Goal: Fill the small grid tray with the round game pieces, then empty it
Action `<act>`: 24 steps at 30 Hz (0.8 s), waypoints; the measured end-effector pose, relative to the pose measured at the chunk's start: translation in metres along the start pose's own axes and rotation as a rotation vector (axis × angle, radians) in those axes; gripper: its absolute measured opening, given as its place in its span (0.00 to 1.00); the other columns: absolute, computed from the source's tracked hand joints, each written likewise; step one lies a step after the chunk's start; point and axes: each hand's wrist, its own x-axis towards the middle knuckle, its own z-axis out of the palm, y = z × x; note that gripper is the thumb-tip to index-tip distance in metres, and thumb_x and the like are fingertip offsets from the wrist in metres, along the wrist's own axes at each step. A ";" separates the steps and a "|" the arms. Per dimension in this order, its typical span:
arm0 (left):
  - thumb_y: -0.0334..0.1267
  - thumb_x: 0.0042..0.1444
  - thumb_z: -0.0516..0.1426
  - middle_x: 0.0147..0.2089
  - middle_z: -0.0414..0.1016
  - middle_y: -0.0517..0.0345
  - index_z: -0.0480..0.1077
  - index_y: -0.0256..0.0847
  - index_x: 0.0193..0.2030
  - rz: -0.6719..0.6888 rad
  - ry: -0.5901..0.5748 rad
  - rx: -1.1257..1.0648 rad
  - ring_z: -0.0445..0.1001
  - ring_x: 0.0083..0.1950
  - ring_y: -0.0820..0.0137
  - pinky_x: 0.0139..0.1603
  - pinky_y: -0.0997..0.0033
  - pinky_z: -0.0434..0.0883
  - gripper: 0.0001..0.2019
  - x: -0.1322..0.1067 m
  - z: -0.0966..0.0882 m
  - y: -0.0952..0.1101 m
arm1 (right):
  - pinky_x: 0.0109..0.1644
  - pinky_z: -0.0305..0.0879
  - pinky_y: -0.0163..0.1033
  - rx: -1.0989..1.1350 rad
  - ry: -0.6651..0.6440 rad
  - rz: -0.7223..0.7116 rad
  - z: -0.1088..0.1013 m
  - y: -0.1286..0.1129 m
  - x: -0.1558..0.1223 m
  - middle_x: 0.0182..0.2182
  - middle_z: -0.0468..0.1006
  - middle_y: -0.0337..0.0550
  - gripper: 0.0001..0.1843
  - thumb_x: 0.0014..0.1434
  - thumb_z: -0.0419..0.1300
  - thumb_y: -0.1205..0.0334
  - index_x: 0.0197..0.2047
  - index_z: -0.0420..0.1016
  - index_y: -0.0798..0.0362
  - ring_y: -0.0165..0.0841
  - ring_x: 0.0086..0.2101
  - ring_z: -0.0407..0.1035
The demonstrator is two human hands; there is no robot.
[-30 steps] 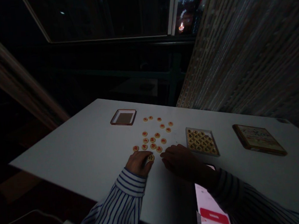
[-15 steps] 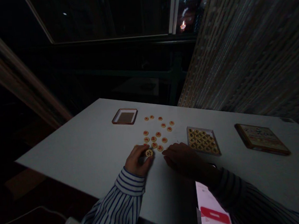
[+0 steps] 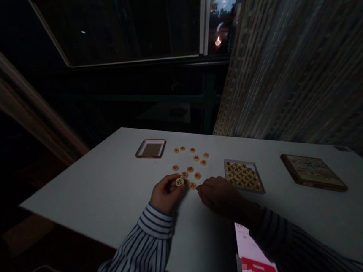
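Between the thumb and fingers of my left hand (image 3: 166,193) is a round Chinese chess piece (image 3: 179,182) with a black character, held just above the white table. My right hand (image 3: 216,192) is closed, its fingers curled and pointing left; whatever they might hold is hidden. Its fingertips lie beside a red-lettered piece (image 3: 192,186) on the table. Several more red-lettered pieces (image 3: 190,169) are scattered face up beyond both hands. To the right, a square box (image 3: 260,175) holds rows of black-lettered pieces, with a gap at its upper right corner.
An open shallow box lid (image 3: 138,155) lies at the far left of the table (image 3: 93,182). Farther right rests a closed box (image 3: 313,171) with a picture on it. Beneath my right forearm a phone (image 3: 251,248) shows a lit screen. Bead curtains (image 3: 276,60) hang behind the table.
The camera view has tilted up slightly, so the table sits lower. My left hand still holds the black-lettered piece, now turned slightly. My right hand stays in nearly the same place.
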 end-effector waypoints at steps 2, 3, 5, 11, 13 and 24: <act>0.38 0.37 0.64 0.33 0.77 0.53 0.71 0.35 0.35 0.006 -0.024 -0.039 0.75 0.31 0.70 0.32 0.72 0.73 0.16 0.008 0.005 0.013 | 0.34 0.49 0.39 -0.022 0.020 0.015 0.000 0.002 0.000 0.29 0.72 0.42 0.13 0.61 0.46 0.64 0.35 0.71 0.53 0.32 0.30 0.62; 0.37 0.37 0.64 0.33 0.76 0.54 0.71 0.36 0.35 0.000 -0.027 -0.055 0.74 0.31 0.71 0.32 0.73 0.72 0.16 0.013 0.008 0.020 | 0.34 0.49 0.39 -0.031 0.034 0.027 0.000 0.003 0.001 0.28 0.72 0.42 0.13 0.61 0.46 0.64 0.34 0.71 0.53 0.32 0.30 0.62; 0.36 0.36 0.64 0.28 0.75 0.59 0.71 0.36 0.35 -0.026 -0.018 -0.098 0.72 0.27 0.74 0.28 0.76 0.70 0.16 0.023 0.016 0.032 | 0.34 0.48 0.39 -0.039 0.061 0.057 -0.001 0.005 0.001 0.28 0.72 0.42 0.12 0.61 0.46 0.64 0.33 0.71 0.53 0.32 0.30 0.62; 0.34 0.35 0.65 0.29 0.74 0.59 0.72 0.36 0.37 -0.082 -0.020 -0.308 0.71 0.29 0.75 0.31 0.76 0.68 0.18 0.054 0.050 0.044 | 0.35 0.50 0.38 -0.023 0.134 0.175 -0.002 0.016 -0.001 0.28 0.73 0.41 0.11 0.60 0.48 0.64 0.35 0.71 0.52 0.32 0.31 0.64; 0.34 0.36 0.64 0.32 0.75 0.57 0.71 0.37 0.39 -0.095 -0.006 -0.395 0.72 0.33 0.74 0.35 0.75 0.68 0.18 0.062 0.061 0.042 | 0.36 0.51 0.38 -0.010 0.164 0.219 -0.003 0.019 -0.002 0.28 0.73 0.41 0.11 0.59 0.48 0.64 0.35 0.72 0.52 0.32 0.31 0.65; 0.31 0.35 0.65 0.32 0.74 0.60 0.71 0.36 0.41 -0.296 -0.035 -0.652 0.71 0.32 0.78 0.40 0.75 0.66 0.21 0.052 0.099 0.033 | 0.38 0.56 0.37 0.035 0.325 0.421 -0.032 0.046 -0.007 0.30 0.77 0.43 0.10 0.57 0.50 0.64 0.34 0.73 0.53 0.33 0.33 0.68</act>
